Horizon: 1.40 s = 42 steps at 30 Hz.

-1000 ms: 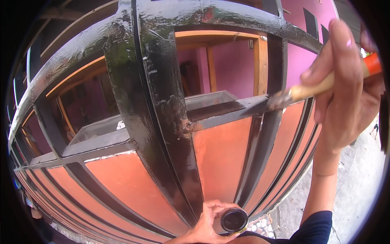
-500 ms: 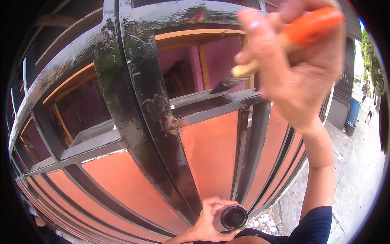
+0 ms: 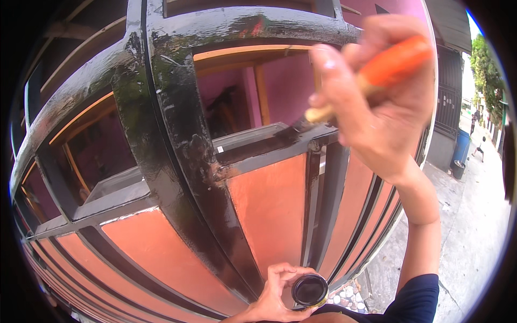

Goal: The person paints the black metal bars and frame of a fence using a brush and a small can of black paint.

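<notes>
Hands apart: the right hand (image 3: pixel 389 110) grips an orange-handled paintbrush (image 3: pixel 397 62) at the black crossbar (image 3: pixel 258 160); the left hand (image 3: pixel 274 295) clasps an open paint tin (image 3: pixel 310 275).

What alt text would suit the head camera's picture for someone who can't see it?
A person's right hand holds an orange-handled brush near the crossbar of a black metal frame with orange panels. Below, the left hand holds a small open jar with dark contents.

Outdoor streetside: gate (image 3: pixel 207 210) and pavement (image 3: pixel 468 237)
</notes>
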Each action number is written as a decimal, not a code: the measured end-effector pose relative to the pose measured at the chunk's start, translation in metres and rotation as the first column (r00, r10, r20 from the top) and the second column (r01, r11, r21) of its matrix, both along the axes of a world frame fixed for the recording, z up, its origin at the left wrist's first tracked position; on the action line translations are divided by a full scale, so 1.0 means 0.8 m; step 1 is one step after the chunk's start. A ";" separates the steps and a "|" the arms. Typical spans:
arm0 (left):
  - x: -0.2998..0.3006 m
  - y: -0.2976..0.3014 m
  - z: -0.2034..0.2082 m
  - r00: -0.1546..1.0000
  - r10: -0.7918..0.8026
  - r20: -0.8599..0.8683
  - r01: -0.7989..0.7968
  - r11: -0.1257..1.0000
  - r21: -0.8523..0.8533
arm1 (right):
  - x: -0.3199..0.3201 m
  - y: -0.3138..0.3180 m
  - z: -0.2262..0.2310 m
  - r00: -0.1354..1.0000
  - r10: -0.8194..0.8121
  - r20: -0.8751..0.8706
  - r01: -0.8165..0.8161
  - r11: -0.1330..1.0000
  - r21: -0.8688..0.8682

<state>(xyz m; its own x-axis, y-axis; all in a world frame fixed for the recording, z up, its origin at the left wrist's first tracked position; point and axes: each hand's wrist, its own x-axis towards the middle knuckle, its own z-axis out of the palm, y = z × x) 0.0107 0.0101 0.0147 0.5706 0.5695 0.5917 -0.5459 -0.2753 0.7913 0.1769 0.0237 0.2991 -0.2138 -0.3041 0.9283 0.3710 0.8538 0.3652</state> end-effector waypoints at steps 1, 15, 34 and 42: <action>-0.002 0.000 -0.001 1.000 0.018 -0.008 -0.018 1.000 -0.016 | 0.006 0.001 -0.002 0.997 0.059 0.048 -0.059 0.998 -0.003; -0.003 0.002 -0.001 0.998 0.038 -0.054 -0.040 0.999 -0.033 | 0.032 -0.028 0.000 0.972 -0.191 -0.135 0.194 0.981 0.009; 0.003 -0.006 0.002 0.997 0.042 -0.071 -0.044 0.999 -0.028 | 0.032 -0.001 -0.013 0.965 -0.222 -0.142 0.215 0.974 -0.068; 0.006 -0.003 0.003 0.997 0.040 -0.073 -0.043 0.999 -0.027 | 0.033 0.007 0.002 0.937 -0.182 -0.298 0.162 0.983 -0.090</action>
<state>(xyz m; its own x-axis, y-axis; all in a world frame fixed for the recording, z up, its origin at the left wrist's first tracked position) 0.0153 0.0079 0.0174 0.5867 0.6095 0.5331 -0.4756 -0.2734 0.8361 0.2031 0.0291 0.3005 0.0377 -0.2264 0.9733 0.5993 0.7845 0.1593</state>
